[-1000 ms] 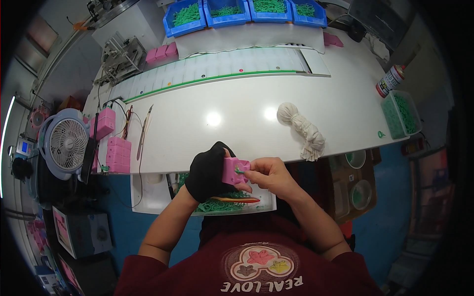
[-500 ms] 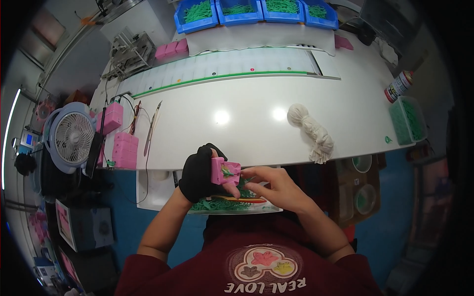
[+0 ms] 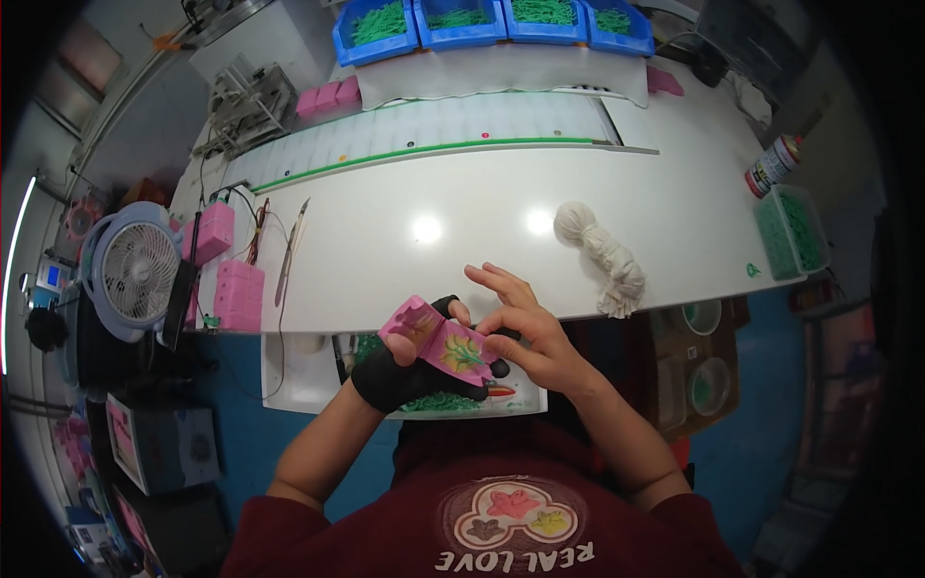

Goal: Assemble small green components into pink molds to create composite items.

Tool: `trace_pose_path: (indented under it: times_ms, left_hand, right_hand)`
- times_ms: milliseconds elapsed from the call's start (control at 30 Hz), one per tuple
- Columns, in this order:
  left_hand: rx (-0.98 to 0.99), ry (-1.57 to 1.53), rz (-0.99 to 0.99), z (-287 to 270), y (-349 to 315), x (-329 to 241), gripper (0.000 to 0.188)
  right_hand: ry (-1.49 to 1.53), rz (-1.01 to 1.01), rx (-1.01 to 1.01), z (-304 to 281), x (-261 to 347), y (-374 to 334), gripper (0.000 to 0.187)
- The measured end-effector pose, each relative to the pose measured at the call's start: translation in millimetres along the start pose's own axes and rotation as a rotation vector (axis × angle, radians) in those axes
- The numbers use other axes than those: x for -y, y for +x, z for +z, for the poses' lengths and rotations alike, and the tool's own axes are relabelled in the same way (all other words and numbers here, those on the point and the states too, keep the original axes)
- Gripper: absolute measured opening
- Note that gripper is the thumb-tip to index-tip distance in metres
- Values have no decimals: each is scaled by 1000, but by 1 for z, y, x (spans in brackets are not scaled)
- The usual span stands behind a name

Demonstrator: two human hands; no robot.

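My left hand (image 3: 393,379), in a black fingerless glove, holds a pink mold (image 3: 412,316) over the drawer at the table's front edge. The mold is spread into two halves joined along a fold. A green and yellow leafy piece (image 3: 462,354) lies in the right half. My bare right hand (image 3: 541,339) has its thumb and index finger at that half's right edge, close to the green stem, while its other fingers stretch out ahead. Whether those two fingertips also touch the leafy piece is too small to tell.
The open white drawer (image 3: 289,395) holds green pieces. A bundled white cloth (image 3: 612,258) lies on the table, tweezers (image 3: 289,255) and stacked pink molds (image 3: 239,296) at left. Blue bins (image 3: 472,37) stand at the back; a green-filled tub (image 3: 792,231) and spray can (image 3: 774,166) at right.
The pink mold has gone from folded together to opened out, showing the leafy piece inside. My right hand has moved up and forward onto its right edge. The view has shifted slightly.
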State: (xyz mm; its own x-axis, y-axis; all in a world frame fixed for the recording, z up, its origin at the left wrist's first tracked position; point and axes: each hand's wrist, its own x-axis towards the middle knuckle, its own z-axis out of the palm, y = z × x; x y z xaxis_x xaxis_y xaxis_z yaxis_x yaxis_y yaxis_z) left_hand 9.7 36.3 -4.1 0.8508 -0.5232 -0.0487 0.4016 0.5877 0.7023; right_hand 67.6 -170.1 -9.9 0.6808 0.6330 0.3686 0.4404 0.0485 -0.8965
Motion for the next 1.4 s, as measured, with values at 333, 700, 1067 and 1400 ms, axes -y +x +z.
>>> trace_pose_path:
  times_ms: [333,700,1067,1400]
  left_hand:
    - [-316,397,199,2,6,11,98]
    - [-372,573,370,-4,15,21,99]
    - [-422,748,491,-7,23,21,99]
    - [-471,1077,637,-9,29,12,64]
  right_hand:
    - [322,375,-209,27,-1,-15,15]
    - [554,468,-316,36,8,-12,9]
    - [508,489,-366,38,4,-11,14]
    - [535,452,-401,41,2,-8,13]
